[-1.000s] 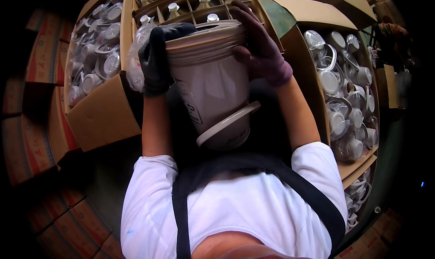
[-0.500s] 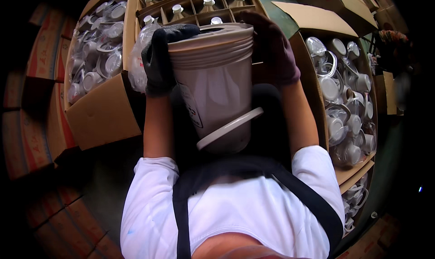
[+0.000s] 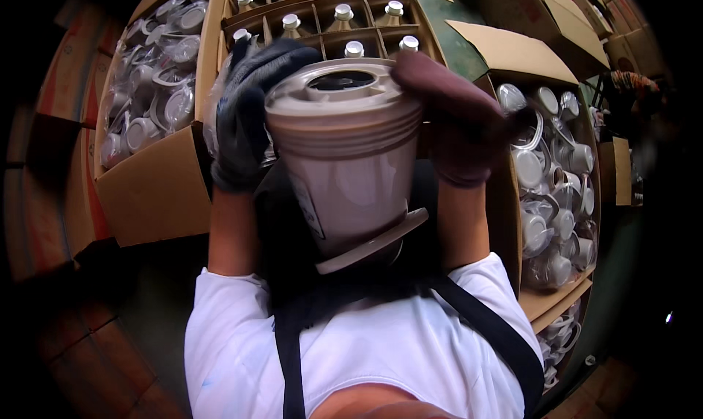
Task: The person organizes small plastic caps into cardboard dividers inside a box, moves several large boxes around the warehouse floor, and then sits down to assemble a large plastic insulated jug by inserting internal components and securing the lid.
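Note:
In front of me is a beige plastic pail (image 3: 350, 177) with a ribbed collar and a dark label on its left side. Its lid (image 3: 289, 93) is on top, with a round opening showing something dark inside. The pale carrying handle (image 3: 377, 241) hangs slanted across the pail's lower part. My left hand (image 3: 253, 115), in a dark grey glove, curls round the left side of the lid and collar. My right hand (image 3: 458, 122), in a maroon glove, touches the right edge of the lid; motion smears its fingers. What bears the pail's base is hidden.
A divided carton (image 3: 322, 20) of white-capped bottles stands beyond the pail. Open cartons at left (image 3: 154, 199) and right (image 3: 505, 221) hold bagged pale plastic parts. Stacked orange-and-brown boxes (image 3: 62, 100) line the far left; more cartons (image 3: 564, 23) stand at the back right.
The pail has come nearer to me and tipped so that its lid's top shows. Both hands have come nearer with it, and my right hand has shifted over the lid's edge.

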{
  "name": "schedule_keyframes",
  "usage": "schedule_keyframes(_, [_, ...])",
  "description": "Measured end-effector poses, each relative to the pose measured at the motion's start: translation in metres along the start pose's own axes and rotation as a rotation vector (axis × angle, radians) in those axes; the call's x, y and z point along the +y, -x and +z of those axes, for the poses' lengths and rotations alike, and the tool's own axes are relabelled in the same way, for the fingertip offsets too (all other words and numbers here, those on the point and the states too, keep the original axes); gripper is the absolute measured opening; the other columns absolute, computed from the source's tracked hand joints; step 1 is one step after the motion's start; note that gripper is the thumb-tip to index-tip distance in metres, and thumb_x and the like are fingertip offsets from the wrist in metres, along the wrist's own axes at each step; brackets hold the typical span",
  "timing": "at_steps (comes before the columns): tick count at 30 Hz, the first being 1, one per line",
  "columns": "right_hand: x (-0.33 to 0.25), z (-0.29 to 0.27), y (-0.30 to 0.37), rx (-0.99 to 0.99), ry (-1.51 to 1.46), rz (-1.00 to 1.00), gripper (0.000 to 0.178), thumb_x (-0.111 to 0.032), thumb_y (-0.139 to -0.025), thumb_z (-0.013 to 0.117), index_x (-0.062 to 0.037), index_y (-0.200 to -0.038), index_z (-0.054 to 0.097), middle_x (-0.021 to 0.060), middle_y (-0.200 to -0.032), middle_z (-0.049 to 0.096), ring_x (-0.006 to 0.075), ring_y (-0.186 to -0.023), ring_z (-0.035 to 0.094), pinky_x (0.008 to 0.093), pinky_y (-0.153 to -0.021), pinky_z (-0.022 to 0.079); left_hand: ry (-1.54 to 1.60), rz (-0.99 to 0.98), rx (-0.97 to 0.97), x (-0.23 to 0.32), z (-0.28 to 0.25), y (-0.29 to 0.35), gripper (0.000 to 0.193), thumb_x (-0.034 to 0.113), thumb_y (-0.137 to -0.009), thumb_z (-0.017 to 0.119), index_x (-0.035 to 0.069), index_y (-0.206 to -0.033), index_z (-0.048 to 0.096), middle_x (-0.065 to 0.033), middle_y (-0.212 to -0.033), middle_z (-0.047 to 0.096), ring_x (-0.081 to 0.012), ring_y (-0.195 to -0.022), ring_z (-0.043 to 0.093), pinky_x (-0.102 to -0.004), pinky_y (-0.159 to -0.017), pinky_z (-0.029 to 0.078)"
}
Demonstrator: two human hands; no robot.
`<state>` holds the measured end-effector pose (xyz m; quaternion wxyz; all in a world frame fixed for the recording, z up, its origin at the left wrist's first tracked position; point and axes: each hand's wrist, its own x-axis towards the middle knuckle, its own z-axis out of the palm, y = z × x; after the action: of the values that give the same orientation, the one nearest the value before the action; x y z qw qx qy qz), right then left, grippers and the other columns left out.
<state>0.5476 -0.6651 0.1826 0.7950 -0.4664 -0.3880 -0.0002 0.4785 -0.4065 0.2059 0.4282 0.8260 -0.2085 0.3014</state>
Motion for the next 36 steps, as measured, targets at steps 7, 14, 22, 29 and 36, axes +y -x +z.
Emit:
schedule_keyframes(7, [0.003,0.012,-0.018,0.021,-0.054,0.033,0.09,-0.067,-0.093,0.009,0.0036,-0.122,0.057,0.0209,-0.126,0.057,0.0318,-0.121,0.052,0.0392,-0.107,0.035,-0.207,-0.242,-0.042,-0.051,-0.01,0.028,0.072,0.055,-0.097,0.025,-0.006,-0.123,0.056,-0.0209,-0.138,0.045,-0.031,-0.132,0.039,-0.0404,-0.112,0.024])
schedule_keyframes(14, [0.015,0.008,-0.016,0.227,-0.033,0.237,0.076,-0.058,-0.098,0.016,0.001,-0.125,0.055,0.0189,-0.123,0.059,0.0299,-0.114,0.057,0.0372,-0.104,0.037,-0.134,-0.267,0.275,-0.024,0.013,0.032,0.069,0.054,-0.096,0.027,-0.001,-0.127,0.055,-0.0188,-0.138,0.047,-0.0294,-0.134,0.037,-0.0418,-0.112,0.025])
schedule_keyframes(22, [0.033,-0.007,-0.018,0.141,-0.157,0.271,0.095,-0.069,-0.091,0.012,0.0097,-0.124,0.053,0.0249,-0.128,0.054,0.0336,-0.121,0.052,0.0403,-0.109,0.034,0.223,0.026,0.325,-0.005,0.029,0.024,0.058,0.043,-0.099,0.03,-0.001,-0.128,0.054,-0.0173,-0.134,0.051,-0.0295,-0.131,0.041,-0.0411,-0.111,0.027])
schedule_keyframes(29, [0.05,0.016,-0.022,0.311,-0.43,0.343,0.081,-0.061,-0.096,0.021,0.0061,-0.136,0.04,0.0251,-0.138,0.044,0.0344,-0.123,0.049,0.0407,-0.11,0.033,0.16,-0.09,0.376,0.054,0.024,0.014,0.07,0.056,-0.096,0.03,-0.005,-0.116,0.059,-0.0185,-0.124,0.056,-0.0296,-0.125,0.045,-0.0435,-0.11,0.026])
schedule_keyframes(36, [-0.01,0.015,-0.01,0.076,0.107,0.232,0.055,-0.039,-0.099,0.024,0.0014,-0.124,0.053,0.023,-0.11,0.063,0.0347,-0.109,0.058,0.0505,-0.105,0.035,0.419,0.167,0.09,-0.007,0.017,0.02,0.057,0.047,-0.098,0.036,0.0,-0.084,0.064,-0.0168,-0.085,0.069,-0.0336,-0.086,0.064,-0.0501,-0.093,0.044])
